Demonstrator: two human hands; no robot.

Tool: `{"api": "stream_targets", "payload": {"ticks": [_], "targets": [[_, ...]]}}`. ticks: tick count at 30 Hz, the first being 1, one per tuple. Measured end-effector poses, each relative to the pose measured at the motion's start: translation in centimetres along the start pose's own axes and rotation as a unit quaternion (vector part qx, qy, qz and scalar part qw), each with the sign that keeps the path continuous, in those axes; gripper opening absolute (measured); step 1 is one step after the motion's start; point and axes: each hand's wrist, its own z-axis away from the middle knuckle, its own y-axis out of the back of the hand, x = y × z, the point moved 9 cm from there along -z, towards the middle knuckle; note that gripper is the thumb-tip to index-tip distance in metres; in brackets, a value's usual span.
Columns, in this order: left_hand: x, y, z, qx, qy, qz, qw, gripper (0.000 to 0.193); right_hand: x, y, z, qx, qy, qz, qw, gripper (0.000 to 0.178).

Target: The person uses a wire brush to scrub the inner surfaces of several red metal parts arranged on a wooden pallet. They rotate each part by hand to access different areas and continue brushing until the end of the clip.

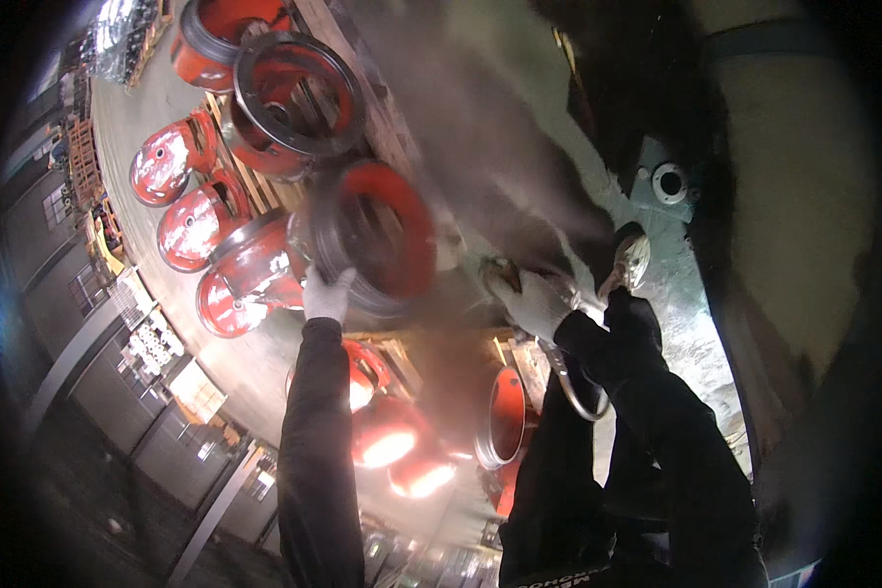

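My left hand (328,294), in a pale glove, grips the lower left of a thick metal ring (402,230), red inside with a dark rim. The ring is tilted, its opening facing right, and slightly blurred. To its right my right hand (534,304), also gloved, is closed round a small tool whose kind is hidden by the fingers and haze. A pale hose (583,404) curves down below that hand and loops near my leg. Brownish dust or mist hangs between and below my hands.
More red ring castings (299,93) stand on wooden pallets at upper left, with rounded red housings (188,227) beside them. Below are further red parts (500,416) on pallets. My shoe (630,257) is at right, near a flat plate with a round flange (669,183).
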Motion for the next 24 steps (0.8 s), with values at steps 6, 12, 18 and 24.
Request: {"api": "stream_targets", "payload": {"ticks": [6,12,18,24], "targets": [[1.0,0.4,0.2,-0.007,-0.01,0.024,1.0,0.05,1.0,-4.5,-4.7,0.097,0.162,0.15,0.97,0.039],[1.7,0.3,0.1,-0.053,0.014,0.049,0.997,0.049,0.5,-9.0,-7.1,0.081,0.114,-0.076,0.987,0.039],[2.1,0.4,0.3,-0.042,0.021,0.045,0.998,0.048,0.1,-11.9,-9.7,0.047,0.017,0.071,0.996,0.056],[2.3,0.7,0.0,-0.025,0.012,-0.029,0.999,0.049,-1.4,-11.8,-9.4,0.052,0.015,0.049,0.997,0.052]]}}
